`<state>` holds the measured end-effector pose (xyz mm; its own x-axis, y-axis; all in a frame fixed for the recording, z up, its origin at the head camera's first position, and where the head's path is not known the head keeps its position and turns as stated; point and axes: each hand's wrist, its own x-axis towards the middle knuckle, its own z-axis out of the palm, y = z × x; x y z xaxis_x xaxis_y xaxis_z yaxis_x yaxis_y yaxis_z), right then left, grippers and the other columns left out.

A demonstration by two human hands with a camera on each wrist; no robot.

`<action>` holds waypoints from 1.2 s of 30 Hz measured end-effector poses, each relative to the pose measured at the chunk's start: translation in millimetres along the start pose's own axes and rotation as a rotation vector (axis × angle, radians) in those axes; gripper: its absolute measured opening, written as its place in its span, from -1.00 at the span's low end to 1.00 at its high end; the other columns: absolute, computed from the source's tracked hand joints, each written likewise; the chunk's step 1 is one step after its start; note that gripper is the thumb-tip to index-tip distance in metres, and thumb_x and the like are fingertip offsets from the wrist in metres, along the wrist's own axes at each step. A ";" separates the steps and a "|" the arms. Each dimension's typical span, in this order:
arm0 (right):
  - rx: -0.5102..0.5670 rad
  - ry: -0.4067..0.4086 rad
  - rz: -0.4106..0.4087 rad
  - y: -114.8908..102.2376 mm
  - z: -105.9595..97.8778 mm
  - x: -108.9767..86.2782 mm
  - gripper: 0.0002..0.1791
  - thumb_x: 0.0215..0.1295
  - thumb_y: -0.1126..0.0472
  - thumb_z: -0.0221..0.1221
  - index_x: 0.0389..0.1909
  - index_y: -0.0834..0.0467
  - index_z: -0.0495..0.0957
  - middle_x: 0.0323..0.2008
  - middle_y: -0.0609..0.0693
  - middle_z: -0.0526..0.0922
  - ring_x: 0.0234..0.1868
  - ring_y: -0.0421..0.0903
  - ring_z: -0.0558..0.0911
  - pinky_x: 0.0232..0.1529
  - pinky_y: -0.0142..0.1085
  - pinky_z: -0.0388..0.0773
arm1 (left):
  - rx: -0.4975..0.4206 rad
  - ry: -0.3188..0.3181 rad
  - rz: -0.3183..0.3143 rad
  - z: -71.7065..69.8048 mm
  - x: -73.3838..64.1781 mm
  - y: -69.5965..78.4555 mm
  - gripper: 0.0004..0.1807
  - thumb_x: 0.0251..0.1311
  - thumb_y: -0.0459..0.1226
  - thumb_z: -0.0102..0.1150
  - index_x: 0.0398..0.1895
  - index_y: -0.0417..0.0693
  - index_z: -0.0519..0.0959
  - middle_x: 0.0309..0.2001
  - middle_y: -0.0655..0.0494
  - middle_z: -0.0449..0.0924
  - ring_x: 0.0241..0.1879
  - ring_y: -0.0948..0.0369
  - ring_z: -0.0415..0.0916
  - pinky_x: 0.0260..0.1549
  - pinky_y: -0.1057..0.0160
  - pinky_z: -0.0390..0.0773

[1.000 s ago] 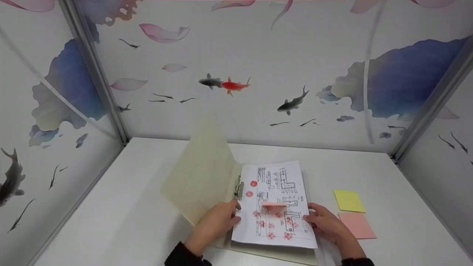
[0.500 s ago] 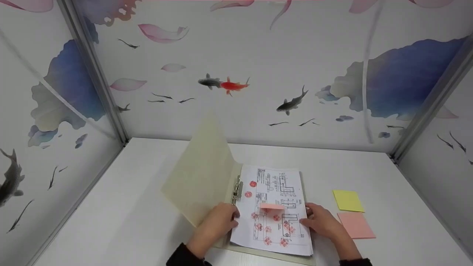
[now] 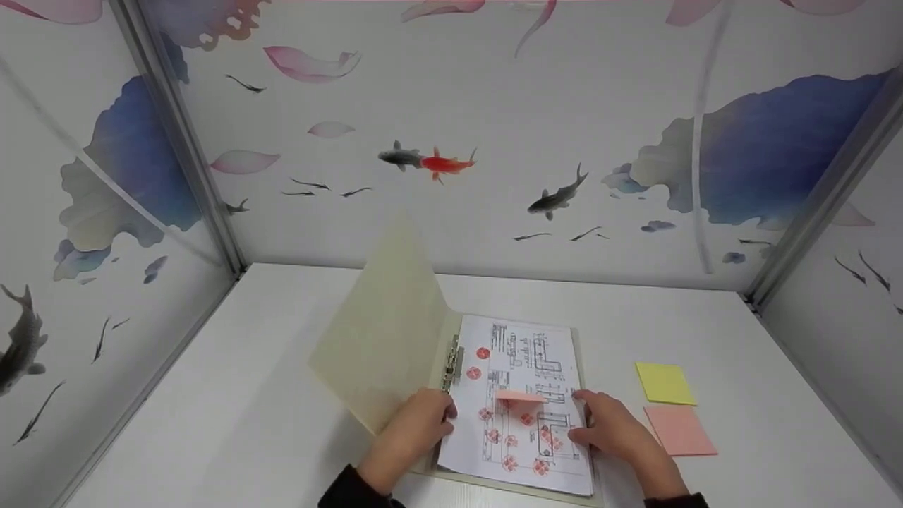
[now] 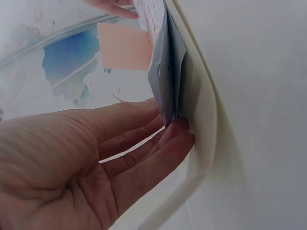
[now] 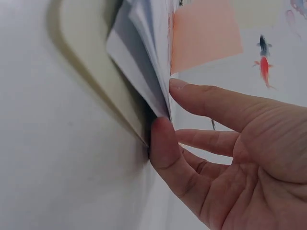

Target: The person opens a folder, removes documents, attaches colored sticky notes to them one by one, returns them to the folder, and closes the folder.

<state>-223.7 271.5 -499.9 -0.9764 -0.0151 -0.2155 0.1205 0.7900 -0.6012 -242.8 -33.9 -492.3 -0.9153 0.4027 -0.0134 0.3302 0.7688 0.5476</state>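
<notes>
A stack of paper sheets (image 3: 518, 353), printed with line drawings and red stamps, lies in an opened pale-yellow folder (image 3: 384, 331). A pink sticky note (image 3: 520, 396) stands up from the top sheet. My left hand (image 3: 415, 427) holds the stack's left edge near the bottom, below the metal clip (image 3: 453, 358). On the opposite edge, my right hand (image 3: 617, 430) has its thumb over the top sheet and its fingertips against the side. In the right wrist view the lower sheets (image 5: 136, 62) fan apart slightly above the folder's back cover (image 5: 86, 62).
To the right of the folder lie a yellow sticky-note pad (image 3: 665, 383) and a pink sticky-note pad (image 3: 681, 430). The folder's front cover leans upward at the left. Patterned panels (image 3: 451, 212) surround the white table (image 3: 247, 395).
The sheets have come down and slightly toward me, now lying closer along the folder. My right hand has moved slightly left and down with them; the left hand has barely shifted.
</notes>
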 end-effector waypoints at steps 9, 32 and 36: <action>-0.124 0.042 -0.031 -0.3 2.3 1.8 -0.23 0.07 0.20 0.52 0.33 0.25 0.47 0.13 0.23 0.47 0.08 0.13 0.53 0.19 0.14 0.48 | 0.037 0.024 0.081 -2.1 -2.5 1.1 -0.97 0.19 -0.44 0.34 -0.33 -0.23 0.66 -0.44 0.13 0.56 -0.40 0.26 0.44 -0.33 0.26 0.53; -0.202 0.059 -0.184 -1.3 11.7 2.8 -0.47 0.12 0.27 0.47 0.16 0.15 0.63 0.24 0.15 0.51 0.34 0.25 0.38 0.32 0.18 0.36 | 0.255 0.189 -0.022 6.6 20.7 26.9 -0.74 0.33 -0.22 0.32 0.03 -0.08 0.65 -0.01 -0.02 0.62 -0.04 0.09 0.56 -0.09 0.11 0.64; -0.211 0.075 -0.209 -1.3 13.7 2.4 -0.49 0.10 0.30 0.47 0.12 0.18 0.64 0.22 0.17 0.52 0.32 0.25 0.39 0.32 0.18 0.36 | 0.385 0.275 0.007 9.0 36.7 34.3 -0.69 0.36 -0.20 0.28 0.05 -0.20 0.58 0.02 -0.10 0.59 -0.01 0.03 0.55 -0.17 0.11 0.66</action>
<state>-223.7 262.0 -510.2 -0.9875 -0.1517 -0.0419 -0.1167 0.8847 -0.4513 -263.0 11.7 -481.5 -0.9226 0.3023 0.2397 0.3510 0.9156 0.1964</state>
